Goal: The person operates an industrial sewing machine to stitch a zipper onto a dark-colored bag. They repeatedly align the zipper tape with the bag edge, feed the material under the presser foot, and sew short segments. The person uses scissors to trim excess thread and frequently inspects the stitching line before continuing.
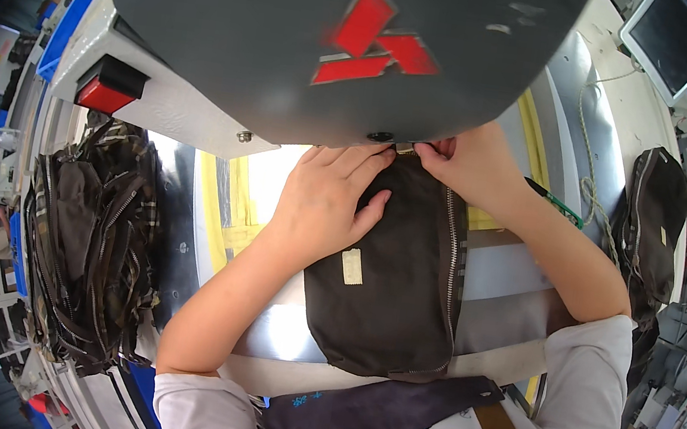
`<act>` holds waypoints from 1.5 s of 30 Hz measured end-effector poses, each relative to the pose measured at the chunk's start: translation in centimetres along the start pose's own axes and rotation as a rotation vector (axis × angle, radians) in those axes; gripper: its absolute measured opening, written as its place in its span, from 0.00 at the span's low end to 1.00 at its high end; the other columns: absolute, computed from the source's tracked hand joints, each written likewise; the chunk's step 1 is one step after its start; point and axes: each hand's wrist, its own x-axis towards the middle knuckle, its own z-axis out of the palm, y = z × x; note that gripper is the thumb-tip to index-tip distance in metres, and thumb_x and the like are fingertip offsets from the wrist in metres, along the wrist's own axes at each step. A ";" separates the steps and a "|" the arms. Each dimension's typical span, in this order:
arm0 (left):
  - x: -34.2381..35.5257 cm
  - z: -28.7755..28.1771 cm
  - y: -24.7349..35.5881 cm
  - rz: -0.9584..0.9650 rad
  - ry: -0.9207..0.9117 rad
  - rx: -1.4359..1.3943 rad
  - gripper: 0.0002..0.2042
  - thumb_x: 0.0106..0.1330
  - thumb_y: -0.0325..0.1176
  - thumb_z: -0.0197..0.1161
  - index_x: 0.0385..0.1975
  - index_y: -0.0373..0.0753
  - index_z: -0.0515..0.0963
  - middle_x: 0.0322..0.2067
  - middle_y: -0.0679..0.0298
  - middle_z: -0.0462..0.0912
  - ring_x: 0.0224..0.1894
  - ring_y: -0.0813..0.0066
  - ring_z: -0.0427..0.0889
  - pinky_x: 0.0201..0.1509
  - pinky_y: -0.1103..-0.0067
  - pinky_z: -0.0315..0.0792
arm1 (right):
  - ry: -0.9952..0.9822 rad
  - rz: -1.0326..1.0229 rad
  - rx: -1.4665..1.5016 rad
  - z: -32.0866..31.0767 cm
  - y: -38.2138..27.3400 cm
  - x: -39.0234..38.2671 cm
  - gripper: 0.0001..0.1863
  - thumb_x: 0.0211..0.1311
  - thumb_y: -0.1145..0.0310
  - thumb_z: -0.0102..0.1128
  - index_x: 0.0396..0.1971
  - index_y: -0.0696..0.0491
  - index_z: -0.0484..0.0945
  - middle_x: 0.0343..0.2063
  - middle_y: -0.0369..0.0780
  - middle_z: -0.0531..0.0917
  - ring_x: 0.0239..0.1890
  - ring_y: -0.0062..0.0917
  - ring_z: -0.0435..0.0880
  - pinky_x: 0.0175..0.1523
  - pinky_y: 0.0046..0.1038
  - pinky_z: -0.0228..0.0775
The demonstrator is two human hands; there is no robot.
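Pressing dark pouch (391, 282) flat, left hand (330, 197), right hand (473, 164) pinching

Left of the grey sewing machine head (296, 43) a heap of plaid bags (92, 242) lies, a red button (108, 88) sits on its left flank, and right of it rest a dark bag (653, 221) and a monitor (674, 41).

A zipped pouch (391, 282) is laid on the work table (518, 272), just before the sewing machine head (332, 39). A pile of bags (91, 251) is stacked to its left, another bag (653, 221) is placed well to its right, and a monitor (670, 40) is set behind that
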 end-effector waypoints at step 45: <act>-0.4 -0.5 -0.7 -0.033 -0.019 -0.046 0.20 0.53 0.33 0.69 0.48 0.39 0.78 0.51 0.63 0.78 0.50 0.61 0.78 0.55 0.69 0.70 | 0.051 -0.742 -0.561 0.4 0.4 -1.2 0.15 0.51 0.75 0.57 0.41 0.59 0.77 0.41 0.40 0.80 0.46 0.30 0.80 0.46 0.29 0.75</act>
